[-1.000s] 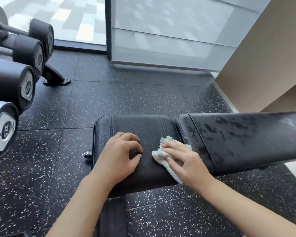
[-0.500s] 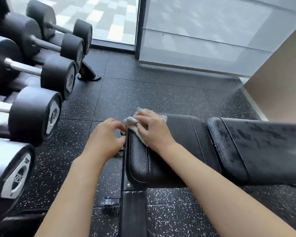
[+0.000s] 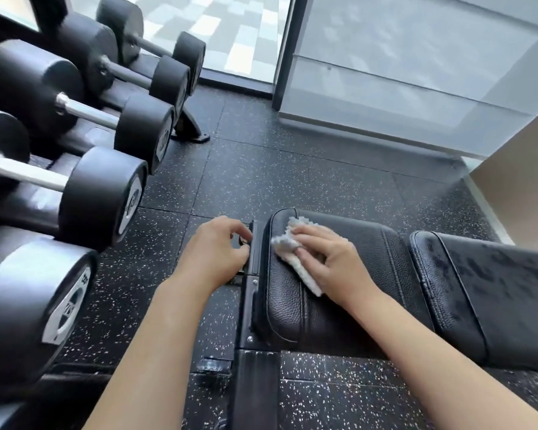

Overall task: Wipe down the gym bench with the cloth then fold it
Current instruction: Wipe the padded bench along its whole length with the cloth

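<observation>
Your right hand pressed the soft, light cloth flat under straight fingers on the seat pad; your left hand curled empty beside the pad's end. You'd best gather the cloth by its free edge.

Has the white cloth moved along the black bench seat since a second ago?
Yes. The white cloth under the right hand has gone from beside the seat's gap with the back pad to the seat's far left end.

Right hand presses the white cloth at the gym bench seat's left end, left hand curled by the frame.
</observation>
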A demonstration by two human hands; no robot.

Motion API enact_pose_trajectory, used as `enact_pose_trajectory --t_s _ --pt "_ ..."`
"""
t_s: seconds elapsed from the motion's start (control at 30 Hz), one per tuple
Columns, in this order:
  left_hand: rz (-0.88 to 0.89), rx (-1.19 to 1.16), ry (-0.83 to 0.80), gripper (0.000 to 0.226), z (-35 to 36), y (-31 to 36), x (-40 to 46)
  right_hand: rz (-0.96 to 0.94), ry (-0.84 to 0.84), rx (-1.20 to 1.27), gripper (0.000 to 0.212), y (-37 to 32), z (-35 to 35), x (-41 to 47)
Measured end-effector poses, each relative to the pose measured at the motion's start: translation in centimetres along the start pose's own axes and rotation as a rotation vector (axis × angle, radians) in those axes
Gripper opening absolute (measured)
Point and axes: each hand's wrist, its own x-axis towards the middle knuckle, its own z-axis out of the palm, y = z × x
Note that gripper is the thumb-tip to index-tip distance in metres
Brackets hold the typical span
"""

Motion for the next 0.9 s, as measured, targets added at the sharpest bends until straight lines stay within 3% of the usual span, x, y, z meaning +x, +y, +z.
enact_pose_trajectory --t_s 0.1,0.23,0.37,0.53,0.6,0.77,0.9 --pt "-0.039 -0.010 0.088 0.014 0.0 0.2 0.5 0.077 -0.027 -0.076 0.020 -1.4 2.2 6.1" --pt "-0.079 -0.061 0.200 0.016 0.1 0.5 1.1 0.006 -0.261 -0.318 0.015 -3.9 4.3 8.3" --pt "-0.016 -0.096 0.168 0.019 0.9 1.0 1.4 -0.180 -0.313 -0.236 0.014 -5.7 3.8 0.8" --pt "0.061 -0.163 0.149 0.019 2.2 2.4 1.9 -0.345 -0.224 -0.042 0.012 -4.2 1.2 -8.6" --pt "0.113 -0.191 0.130 0.019 2.8 3.1 1.8 -0.274 -0.144 -0.018 0.016 -1.9 -0.6 -9.5" --pt "0.221 -0.203 0.064 0.020 4.6 4.7 1.3 0.154 0.141 -0.042 0.022 5.1 -5.7 -6.6" --pt "0.306 -0.203 0.003 0.019 6.6 6.9 1.1 0.358 0.291 -0.019 0.025 5.7 -5.7 -3.8"
